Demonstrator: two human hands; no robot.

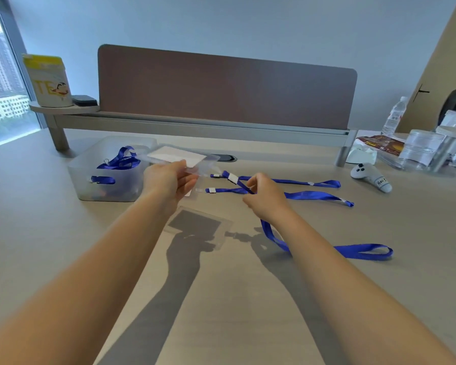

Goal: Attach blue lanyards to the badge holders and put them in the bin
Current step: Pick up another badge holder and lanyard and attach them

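My left hand (169, 180) holds a clear badge holder (177, 156) with a white card inside, raised above the desk. My right hand (263, 197) pinches a blue lanyard (327, 248) near its clip end (233, 177), which points toward the holder; the strap's loop trails on the desk to the right. Two more blue lanyards (300, 183) lie flat beyond my right hand. A translucent bin (90, 185) at the left holds several blue lanyards with holders. Another clear badge holder (198, 227) lies on the desk below my hands.
A brown desk divider (221, 88) runs along the back. A white controller (371, 176), water bottle (394, 117), plastic containers and a snack bag crowd the right. A yellow-and-white canister (49, 80) stands on the shelf at back left.
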